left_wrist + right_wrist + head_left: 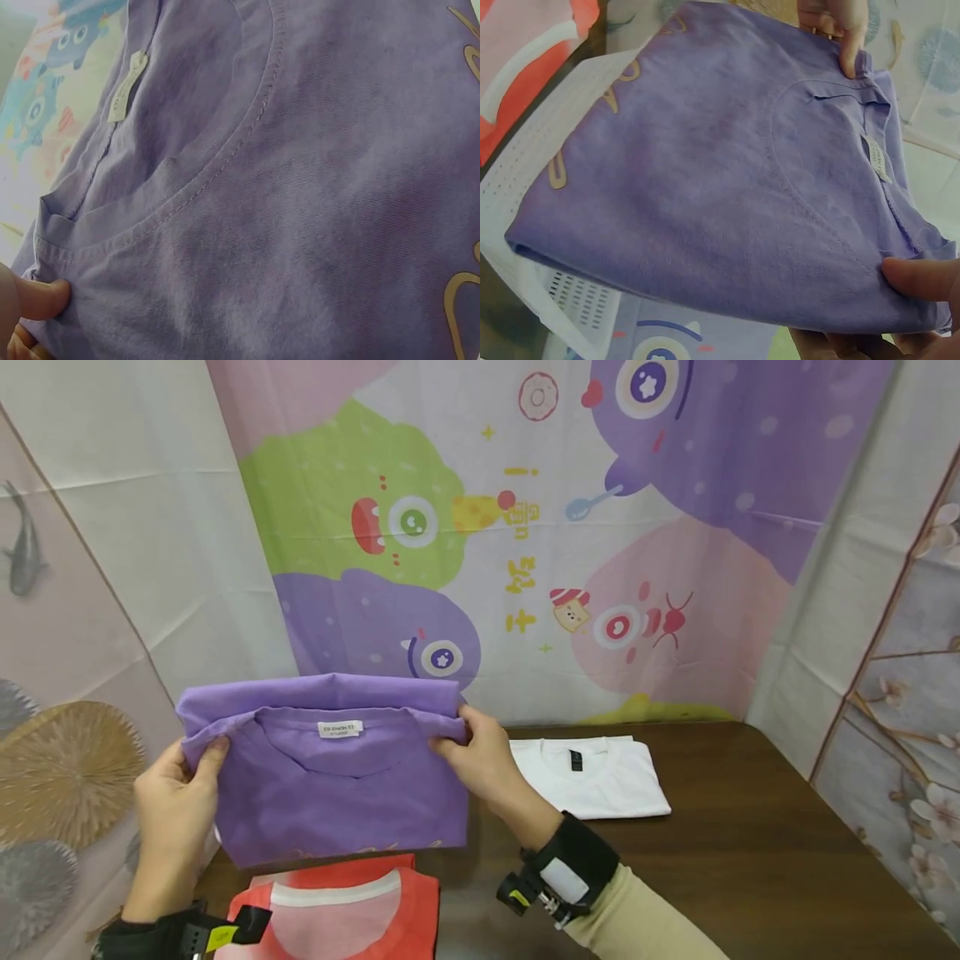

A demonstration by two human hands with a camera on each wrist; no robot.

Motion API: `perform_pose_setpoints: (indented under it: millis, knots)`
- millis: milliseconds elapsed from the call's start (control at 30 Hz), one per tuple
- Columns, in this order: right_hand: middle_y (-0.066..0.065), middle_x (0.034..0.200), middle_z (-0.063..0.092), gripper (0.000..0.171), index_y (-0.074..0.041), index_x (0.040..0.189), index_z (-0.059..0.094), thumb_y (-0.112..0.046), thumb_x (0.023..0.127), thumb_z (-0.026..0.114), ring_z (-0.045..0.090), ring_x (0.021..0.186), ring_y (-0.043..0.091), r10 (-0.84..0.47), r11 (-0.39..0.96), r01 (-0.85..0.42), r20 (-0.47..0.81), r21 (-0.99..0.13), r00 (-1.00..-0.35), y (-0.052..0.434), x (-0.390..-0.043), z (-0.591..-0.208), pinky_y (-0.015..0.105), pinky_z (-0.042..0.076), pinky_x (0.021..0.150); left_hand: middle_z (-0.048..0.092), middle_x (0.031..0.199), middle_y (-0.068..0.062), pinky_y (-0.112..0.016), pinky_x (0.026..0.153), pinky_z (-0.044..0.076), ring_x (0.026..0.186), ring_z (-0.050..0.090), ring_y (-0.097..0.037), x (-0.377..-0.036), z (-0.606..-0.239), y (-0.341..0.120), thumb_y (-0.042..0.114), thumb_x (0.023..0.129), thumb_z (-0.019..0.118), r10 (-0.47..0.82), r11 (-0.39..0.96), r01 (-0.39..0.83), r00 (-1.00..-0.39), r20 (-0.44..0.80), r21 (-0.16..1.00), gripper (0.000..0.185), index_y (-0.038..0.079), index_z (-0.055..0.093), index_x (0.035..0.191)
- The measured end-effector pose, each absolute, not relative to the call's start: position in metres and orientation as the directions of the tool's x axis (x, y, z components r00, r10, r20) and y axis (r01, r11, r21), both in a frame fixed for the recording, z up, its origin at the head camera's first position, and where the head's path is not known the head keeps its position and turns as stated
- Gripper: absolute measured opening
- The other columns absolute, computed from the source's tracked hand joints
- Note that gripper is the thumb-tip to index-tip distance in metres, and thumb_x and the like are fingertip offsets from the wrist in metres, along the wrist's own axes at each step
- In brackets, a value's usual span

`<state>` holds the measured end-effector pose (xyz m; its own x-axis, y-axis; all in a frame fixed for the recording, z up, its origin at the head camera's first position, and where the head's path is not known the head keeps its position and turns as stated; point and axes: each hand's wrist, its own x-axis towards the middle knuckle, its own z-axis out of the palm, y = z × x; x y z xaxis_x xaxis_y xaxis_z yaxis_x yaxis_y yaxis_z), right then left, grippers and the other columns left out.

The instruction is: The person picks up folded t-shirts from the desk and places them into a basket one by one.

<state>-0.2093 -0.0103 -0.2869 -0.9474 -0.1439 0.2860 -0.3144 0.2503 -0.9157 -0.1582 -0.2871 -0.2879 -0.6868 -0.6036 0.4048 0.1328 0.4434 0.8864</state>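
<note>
Both hands hold a folded purple T-shirt (345, 802) up by its shoulders, its collar and pale label facing the head camera. The left hand (176, 806) pinches the shoulder on the left, thumb in front. On the other shoulder, the right hand (483, 752) does the same, with its fingers behind the cloth. Gold lettering (557, 171) shows near the lower fold in the right wrist view. Beneath the shirt, a white perforated basket (577, 304) is partly visible there; the head view hides most of it.
A folded red and pink T-shirt (408, 906) lies at the near edge of the dark wooden table (712, 877). A folded white T-shirt (600, 785) with a black label lies to the right of the purple one. A cartoon-printed curtain (525, 677) hangs behind the table.
</note>
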Motion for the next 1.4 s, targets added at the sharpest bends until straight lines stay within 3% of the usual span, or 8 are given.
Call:
perform_pose_setpoints:
  millis: [400, 667, 767, 967, 1033, 1133, 1400]
  knots:
    - [0.02, 0.096, 0.067, 0.02, 0.001, 0.099, 0.063, -0.007, 0.081, 0.067, 0.059, 0.081, 0.021, -0.17, 0.307, -0.353, 0.315, -0.884, -0.934, -0.027, -0.219, -0.283, 0.027, 0.049, 0.069, 0.052, 0.06, 0.033, -0.007, 0.054, 0.04, 0.06, 0.047, 0.01, -0.172, -0.286, -0.302, 0.018, 0.092, 0.062, -0.609, 0.461, 0.146, -0.666, 0.432, 0.875, 0.008, 0.02, 0.064, 0.085]
    - [0.019, 0.098, 0.068, 0.02, 0.002, 0.1, 0.063, -0.007, 0.082, 0.066, 0.06, 0.083, 0.023, -0.153, 0.336, -0.363, 0.33, -0.869, -0.931, -0.033, -0.225, -0.284, 0.031, 0.05, 0.071, 0.051, 0.059, 0.037, -0.006, 0.055, 0.039, 0.059, 0.048, 0.013, -0.185, -0.287, -0.306, 0.014, 0.092, 0.063, -0.595, 0.479, 0.202, -0.64, 0.485, 0.854, 0.019, 0.029, 0.059, 0.081]
    - [0.019, 0.098, 0.068, 0.02, 0.001, 0.101, 0.063, -0.008, 0.084, 0.066, 0.059, 0.082, 0.023, -0.146, 0.332, -0.346, 0.314, -0.877, -0.938, -0.035, -0.228, -0.284, 0.031, 0.049, 0.071, 0.049, 0.061, 0.04, -0.005, 0.056, 0.039, 0.06, 0.048, 0.015, -0.19, -0.289, -0.307, 0.013, 0.092, 0.062, -0.587, 0.493, 0.207, -0.637, 0.499, 0.845, 0.01, 0.021, 0.061, 0.086]
    - [0.017, 0.093, 0.068, 0.017, 0.0, 0.099, 0.063, -0.009, 0.084, 0.066, 0.055, 0.078, 0.02, -0.115, 0.349, -0.349, 0.33, -0.869, -0.937, -0.042, -0.237, -0.287, 0.026, 0.044, 0.067, 0.048, 0.064, 0.042, -0.003, 0.059, 0.039, 0.064, 0.048, 0.018, -0.199, -0.293, -0.311, 0.012, 0.093, 0.061, -0.576, 0.507, 0.214, -0.636, 0.513, 0.835, 0.008, 0.019, 0.061, 0.089]
    - [0.017, 0.092, 0.068, 0.016, 0.0, 0.097, 0.063, -0.008, 0.084, 0.067, 0.055, 0.077, 0.021, -0.104, 0.36, -0.362, 0.349, -0.86, -0.931, -0.043, -0.241, -0.29, 0.026, 0.044, 0.067, 0.049, 0.065, 0.041, -0.003, 0.059, 0.039, 0.064, 0.047, 0.018, -0.201, -0.295, -0.312, 0.012, 0.093, 0.061, -0.572, 0.515, 0.216, -0.633, 0.521, 0.829, 0.003, 0.013, 0.063, 0.091]
    - [0.017, 0.094, 0.068, 0.018, -0.001, 0.1, 0.064, -0.008, 0.084, 0.067, 0.057, 0.08, 0.022, -0.096, 0.364, -0.375, 0.366, -0.853, -0.926, -0.044, -0.246, -0.297, 0.028, 0.046, 0.069, 0.047, 0.066, 0.041, -0.003, 0.059, 0.038, 0.064, 0.046, 0.018, -0.205, -0.3, -0.313, 0.013, 0.093, 0.06, -0.56, 0.529, 0.197, -0.65, 0.514, 0.825, 0.016, -0.002, 0.063, 0.1]
    - [0.017, 0.097, 0.069, 0.017, -0.001, 0.101, 0.065, -0.008, 0.084, 0.067, 0.059, 0.082, 0.025, -0.096, 0.388, -0.402, 0.397, -0.83, -0.913, -0.049, -0.258, -0.317, 0.032, 0.049, 0.071, 0.048, 0.071, 0.035, -0.004, 0.062, 0.04, 0.07, 0.048, 0.013, -0.207, -0.313, -0.319, 0.018, 0.096, 0.056, -0.531, 0.544, 0.13, -0.712, 0.46, 0.829, 0.022, -0.002, 0.061, 0.105]
